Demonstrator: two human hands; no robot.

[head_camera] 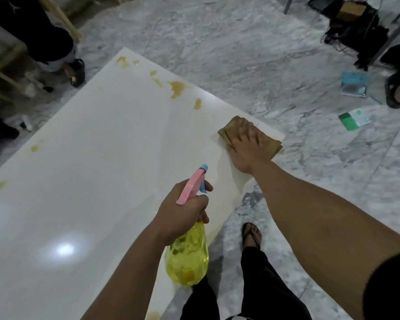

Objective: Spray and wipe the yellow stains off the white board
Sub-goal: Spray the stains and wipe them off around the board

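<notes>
At the far left of the frame, the glossy white board stretches from the lower left corner up toward the centre top, its smooth surface throwing back a bright round glare near the bottom left. Small yellow stains dot its left edge, pale and hard to make out. Along the upper edge, larger blotchy yellow-brown stains sit in a ragged row, with irregular, splashed outlines.

Lower centre, my left hand is wrapped tightly around the neck of a translucent yellow plastic spray bottle, fingers curled closed with one on the blue trigger. The pink spray head with its blue nozzle points up toward the board's far side. The bulbous body hangs below my fist, partly over the board's near edge; the neck is hidden by my fingers.

Right of centre, my right hand lies flat with fingers spread, pressing a folded tan-brown cloth down on the board's right corner. The cloth looks soft and creased; much of it is covered by my palm. A faint wet sheen trails beside it.

Beyond the board, mottled grey marble floor fills the right side. My sandalled foot and black trousers show at the bottom.
</notes>
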